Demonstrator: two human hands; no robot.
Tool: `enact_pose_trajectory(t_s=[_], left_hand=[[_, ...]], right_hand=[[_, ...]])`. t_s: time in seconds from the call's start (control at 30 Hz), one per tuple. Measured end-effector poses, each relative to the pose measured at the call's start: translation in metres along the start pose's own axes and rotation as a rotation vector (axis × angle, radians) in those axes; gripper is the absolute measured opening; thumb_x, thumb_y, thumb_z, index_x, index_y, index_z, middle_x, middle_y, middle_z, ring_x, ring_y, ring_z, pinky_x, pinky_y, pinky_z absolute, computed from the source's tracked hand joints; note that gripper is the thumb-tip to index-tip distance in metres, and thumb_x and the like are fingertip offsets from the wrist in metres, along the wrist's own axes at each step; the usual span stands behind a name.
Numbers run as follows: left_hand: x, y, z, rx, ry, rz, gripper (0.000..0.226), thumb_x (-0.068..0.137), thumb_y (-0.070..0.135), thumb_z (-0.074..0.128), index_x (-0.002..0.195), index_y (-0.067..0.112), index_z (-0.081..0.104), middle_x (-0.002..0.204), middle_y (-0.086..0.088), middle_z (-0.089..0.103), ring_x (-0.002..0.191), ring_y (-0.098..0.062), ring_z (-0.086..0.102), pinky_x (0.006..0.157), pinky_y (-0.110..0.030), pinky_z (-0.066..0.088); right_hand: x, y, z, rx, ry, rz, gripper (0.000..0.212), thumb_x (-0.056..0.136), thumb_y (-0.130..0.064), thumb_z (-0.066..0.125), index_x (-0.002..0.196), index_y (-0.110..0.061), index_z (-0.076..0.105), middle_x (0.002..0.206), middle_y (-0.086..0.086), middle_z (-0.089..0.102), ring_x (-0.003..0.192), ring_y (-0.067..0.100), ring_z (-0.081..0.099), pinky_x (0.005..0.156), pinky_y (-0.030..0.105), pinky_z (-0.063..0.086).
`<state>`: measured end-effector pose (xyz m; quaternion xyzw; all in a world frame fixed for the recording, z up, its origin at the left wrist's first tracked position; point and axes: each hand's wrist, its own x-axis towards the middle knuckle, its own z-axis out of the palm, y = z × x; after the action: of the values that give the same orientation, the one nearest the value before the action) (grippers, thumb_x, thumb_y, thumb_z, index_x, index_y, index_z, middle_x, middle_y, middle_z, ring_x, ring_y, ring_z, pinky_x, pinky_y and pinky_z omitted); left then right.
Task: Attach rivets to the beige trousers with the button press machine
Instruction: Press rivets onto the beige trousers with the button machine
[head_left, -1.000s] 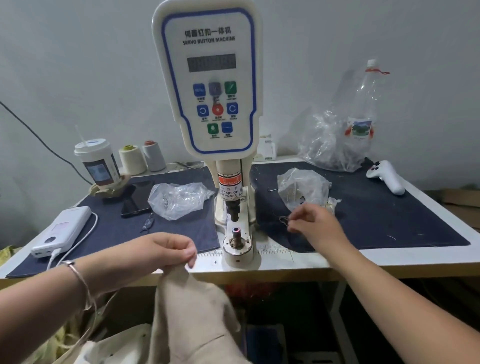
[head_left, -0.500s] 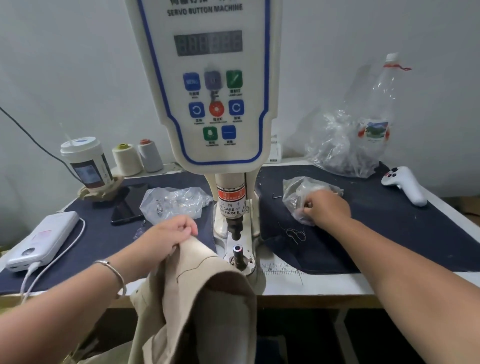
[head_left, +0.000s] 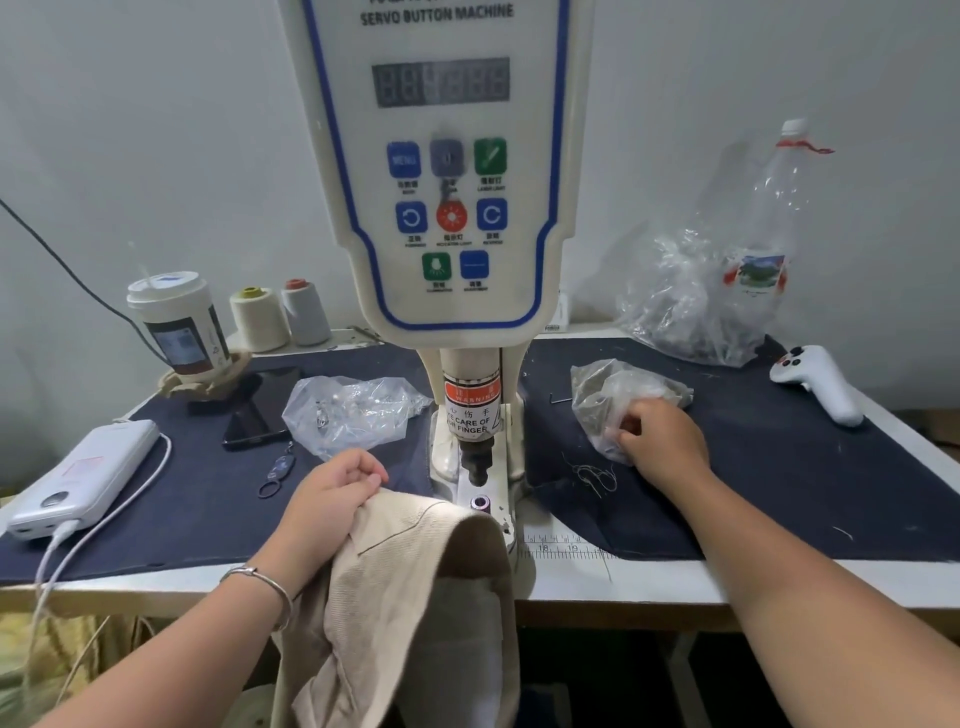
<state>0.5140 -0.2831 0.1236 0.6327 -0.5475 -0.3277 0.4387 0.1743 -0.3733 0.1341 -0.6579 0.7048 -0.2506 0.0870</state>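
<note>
- Trousers (head_left: 410, 587) of beige cloth hang over the table's front edge, their top fold lying just beside the lower die (head_left: 480, 503) of the button press machine (head_left: 441, 208); no cloth sits under the punch yet
- left hand (head_left: 332, 499) has its fingers curled, pinching the upper edge of the fabric near a stitched seam line
- right hand (head_left: 662, 441) reaches into the small plastic bag (head_left: 618, 395) right of the machine; its fingertips are buried in the plastic, so whether they hold a rivet cannot be told
- the cloth looks soft, light and limp; it will likely sag and slide off the die unless held taut; a grip close to the seam, on both sides of the rivet spot, seems best
- fingers should stay clear of the punch; the warning label (head_left: 470, 395) says as much
- outward: a second bag (head_left: 353, 410) lies left of the column; a phone (head_left: 260, 410), power bank (head_left: 88, 473), cup (head_left: 176, 322) and thread cones (head_left: 280, 317) sit further left; a white controller (head_left: 821, 382) lies far right
</note>
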Motion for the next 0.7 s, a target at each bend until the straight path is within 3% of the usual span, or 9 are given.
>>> enact_pose_trajectory(t_s=[0.17, 0.33, 0.43, 0.7], left_hand=[[-0.002, 0.000, 0.000, 0.024, -0.019, 0.012, 0.027, 0.092, 0.002, 0.055, 0.073, 0.017, 0.065, 0.056, 0.009, 0.057, 0.059, -0.010, 0.046, 0.064, -0.029, 0.036], [-0.009, 0.006, -0.001, 0.057, -0.037, 0.027, 0.025, 0.092, 0.001, 0.054, 0.072, 0.013, 0.064, 0.056, 0.008, 0.057, 0.057, -0.008, 0.046, 0.064, -0.029, 0.036], [-0.023, 0.006, -0.009, 0.135, -0.093, 0.069, 0.018, 0.083, 0.017, 0.053, 0.067, 0.019, 0.062, 0.057, 0.006, 0.053, 0.059, -0.009, 0.044, 0.065, -0.032, 0.035], [-0.030, 0.003, -0.012, 0.270, -0.074, 0.105, 0.016, 0.071, 0.026, 0.045, 0.070, 0.019, 0.059, 0.060, 0.006, 0.054, 0.065, -0.016, 0.046, 0.073, -0.044, 0.042]], right_hand=[[-0.001, 0.001, 0.001, 0.023, 0.018, 0.006, 0.020, 0.086, -0.027, 0.068, 0.071, -0.025, 0.056, 0.086, 0.005, 0.067, 0.085, 0.030, 0.062, 0.066, 0.030, 0.038], [0.001, 0.004, 0.000, 0.138, 0.048, 0.035, 0.022, 0.089, -0.022, 0.063, 0.071, -0.024, 0.050, 0.080, 0.001, 0.061, 0.077, 0.027, 0.055, 0.064, 0.029, 0.035], [-0.001, 0.003, 0.002, 0.142, 0.089, -0.005, 0.030, 0.090, -0.023, 0.061, 0.067, -0.026, 0.042, 0.076, -0.001, 0.057, 0.072, 0.025, 0.048, 0.063, 0.031, 0.032], [-0.024, -0.002, -0.013, 0.316, 0.258, -0.024, 0.006, 0.085, -0.015, 0.068, 0.080, -0.018, 0.069, 0.076, 0.001, 0.072, 0.076, 0.025, 0.066, 0.070, 0.035, 0.051]])
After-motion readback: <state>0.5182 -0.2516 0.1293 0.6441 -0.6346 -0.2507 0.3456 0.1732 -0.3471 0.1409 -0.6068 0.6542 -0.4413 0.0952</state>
